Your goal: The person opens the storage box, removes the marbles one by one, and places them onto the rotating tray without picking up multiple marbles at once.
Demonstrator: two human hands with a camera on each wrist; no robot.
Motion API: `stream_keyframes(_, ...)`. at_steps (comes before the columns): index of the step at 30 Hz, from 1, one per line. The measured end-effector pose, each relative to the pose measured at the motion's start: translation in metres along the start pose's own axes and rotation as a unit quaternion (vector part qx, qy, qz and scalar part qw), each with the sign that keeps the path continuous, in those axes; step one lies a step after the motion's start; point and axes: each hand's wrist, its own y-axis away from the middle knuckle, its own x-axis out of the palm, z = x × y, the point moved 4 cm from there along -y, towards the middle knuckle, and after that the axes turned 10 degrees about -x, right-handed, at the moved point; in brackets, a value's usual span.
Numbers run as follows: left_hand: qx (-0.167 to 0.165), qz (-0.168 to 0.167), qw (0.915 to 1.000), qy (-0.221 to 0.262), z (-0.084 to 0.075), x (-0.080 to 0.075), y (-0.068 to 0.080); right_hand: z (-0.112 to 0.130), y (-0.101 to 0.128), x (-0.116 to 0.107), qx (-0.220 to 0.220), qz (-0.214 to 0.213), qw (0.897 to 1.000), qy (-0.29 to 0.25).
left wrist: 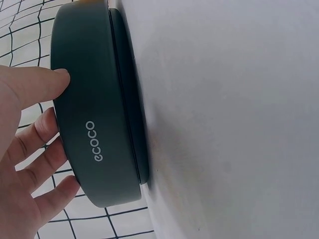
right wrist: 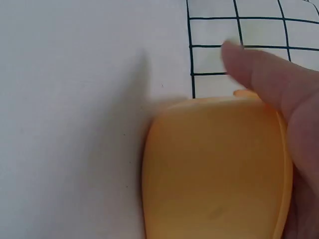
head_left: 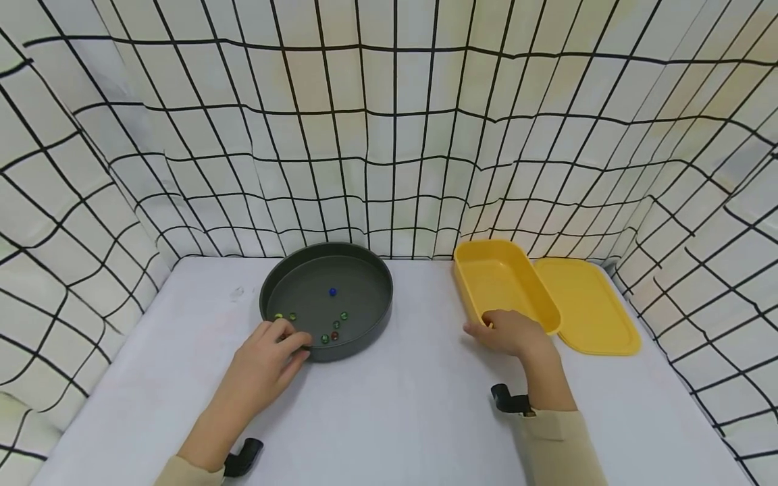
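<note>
A dark grey-green round pan [head_left: 365, 277] holds several small glass marbles, among them a blue marble [head_left: 332, 291], a red marble [head_left: 335, 335] and green ones. My left hand [head_left: 267, 358] holds the pan's near left rim, with its thumb [left wrist: 47, 84] against the outer wall and the other fingers over the rim. My right hand [head_left: 516, 334] is at the near end of a yellow rectangular container [head_left: 495, 270]. The right thumb [right wrist: 256, 69] sticks out beyond the container's rim in the right wrist view; the other fingers are mostly hidden behind that wall.
A flat yellow lid [head_left: 598, 317] lies to the right of the container on the white table [head_left: 401, 418]. White walls with black grid lines [head_left: 395, 135] enclose the table at the back and on both sides.
</note>
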Motion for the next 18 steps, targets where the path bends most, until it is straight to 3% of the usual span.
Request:
stream_keyframes(12, 0.003, -0.002, 1.0000, 0.003, 0.002, 0.005, -0.003, 0.003, -0.014, 0.006, -0.005, -0.046, 0.998, 0.030)
stream_keyframes(18, -0.001, 0.009, 0.9999, -0.005, 0.002, 0.003, 0.004, 0.008, -0.017, 0.015, -0.003, -0.092, 0.995, -0.035)
